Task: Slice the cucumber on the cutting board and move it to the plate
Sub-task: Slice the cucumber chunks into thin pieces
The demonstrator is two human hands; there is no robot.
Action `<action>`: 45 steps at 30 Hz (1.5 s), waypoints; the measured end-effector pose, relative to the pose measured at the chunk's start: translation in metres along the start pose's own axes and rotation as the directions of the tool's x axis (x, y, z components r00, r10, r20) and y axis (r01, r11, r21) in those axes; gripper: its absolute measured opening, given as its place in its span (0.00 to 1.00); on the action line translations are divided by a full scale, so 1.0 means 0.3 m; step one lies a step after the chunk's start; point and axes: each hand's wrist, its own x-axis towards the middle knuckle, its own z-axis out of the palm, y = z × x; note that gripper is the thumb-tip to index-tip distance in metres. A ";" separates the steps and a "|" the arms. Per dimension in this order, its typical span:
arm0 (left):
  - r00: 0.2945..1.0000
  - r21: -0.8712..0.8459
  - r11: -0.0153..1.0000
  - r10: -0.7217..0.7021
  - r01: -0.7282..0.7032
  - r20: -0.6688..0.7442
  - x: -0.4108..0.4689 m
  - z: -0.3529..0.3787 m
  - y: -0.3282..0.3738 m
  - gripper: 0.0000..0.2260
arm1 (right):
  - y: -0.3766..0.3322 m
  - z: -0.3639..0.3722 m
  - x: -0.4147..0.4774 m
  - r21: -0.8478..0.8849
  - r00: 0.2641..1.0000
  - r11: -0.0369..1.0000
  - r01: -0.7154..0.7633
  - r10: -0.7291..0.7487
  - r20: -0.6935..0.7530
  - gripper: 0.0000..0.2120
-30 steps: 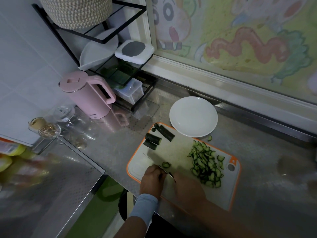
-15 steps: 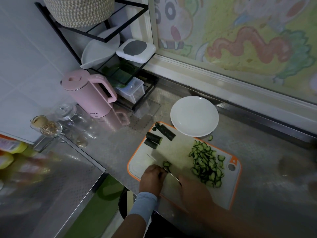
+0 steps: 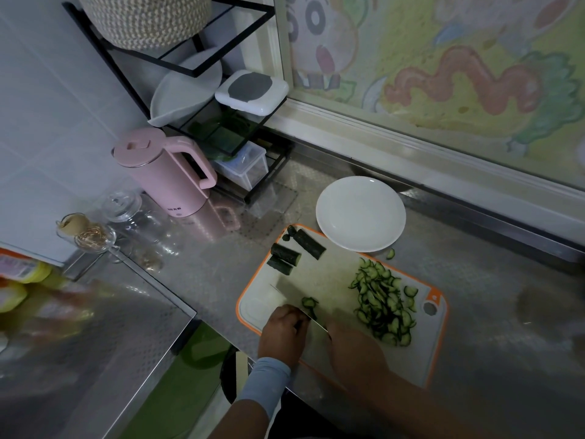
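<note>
1. Slicing is under way and looks past halfway. The right hand [image 3: 354,353] grips the knife [image 3: 316,321], its handle hidden in the fist and its blade angled across the near left part of the cutting board [image 3: 329,274].
2. The left hand [image 3: 285,334] is curled against the blade, apparently pinning a mostly hidden cucumber piece [image 3: 299,324]. A few fresh slices [image 3: 308,304] lie just past the blade.
3. A pile of slices [image 3: 383,302] covers the board's right half, and uncut chunks [image 3: 285,255] wait at its far left corner.
4. The plate [image 3: 361,213] holds nothing and sits just beside the board's far edge. One stray slice [image 3: 390,254] lies on the worktop [image 3: 474,280].
5. The next move is probably another thin cut, with the left fingertips tucked back. The chunks come after that, then the transfer to the plate.
</note>
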 end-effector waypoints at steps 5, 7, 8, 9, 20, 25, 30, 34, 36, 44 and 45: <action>1.000 -0.010 1.000 0.003 -0.002 0.007 0.005 -0.004 -0.009 0.05 | -0.079 -0.010 0.064 -0.012 0.992 0.999 -0.052 0.053 0.114 0.18; 1.000 0.002 1.000 -0.011 0.011 0.010 0.007 -0.011 -0.004 0.03 | -0.077 0.010 0.065 -0.011 0.997 0.999 -0.051 0.052 0.064 0.18; 1.000 0.010 1.000 -0.015 0.015 0.015 0.006 -0.013 -0.001 0.03 | -0.072 0.004 0.054 -0.046 0.994 0.997 -0.061 0.065 0.089 0.18; 1.000 0.020 1.000 -0.019 0.019 0.020 0.007 -0.017 0.002 0.04 | -0.063 0.002 0.037 -0.058 0.992 0.996 -0.066 0.072 0.102 0.17; 0.999 -0.032 0.999 -0.035 0.034 -0.030 -0.003 -0.003 -0.007 0.03 | 0.002 -0.019 -0.050 -0.002 0.995 0.999 -0.043 0.043 0.093 0.16; 0.999 -0.028 1.000 -0.004 0.003 -0.042 -0.003 0.018 -0.025 0.06 | -0.034 0.026 0.024 -0.067 0.999 0.996 -0.051 0.050 -0.007 0.18; 0.999 -0.007 0.999 -0.052 0.052 0.003 -0.002 0.013 -0.016 0.07 | -0.081 0.042 0.076 -0.077 0.993 0.997 -0.031 0.022 -0.113 0.17; 0.997 -0.019 0.997 -0.076 0.077 0.024 -0.002 0.007 -0.012 0.06 | -0.061 0.068 0.054 -0.052 0.988 0.999 -0.012 0.003 -0.157 0.25; 0.999 -0.001 0.999 -0.050 0.050 0.021 -0.002 -0.002 -0.006 0.08 | -0.051 0.061 0.034 -0.059 0.982 0.998 -0.011 0.000 -0.188 0.25; 0.992 -0.012 0.992 -0.125 0.125 0.001 -0.014 0.007 0.010 0.03 | 0.002 0.018 -0.036 -0.139 0.993 0.989 0.052 -0.066 -0.101 0.12; 0.990 -0.014 0.989 -0.144 0.144 0.001 -0.015 0.007 0.013 0.02 | 0.015 0.030 -0.033 -0.152 0.991 0.987 0.060 -0.078 -0.112 0.13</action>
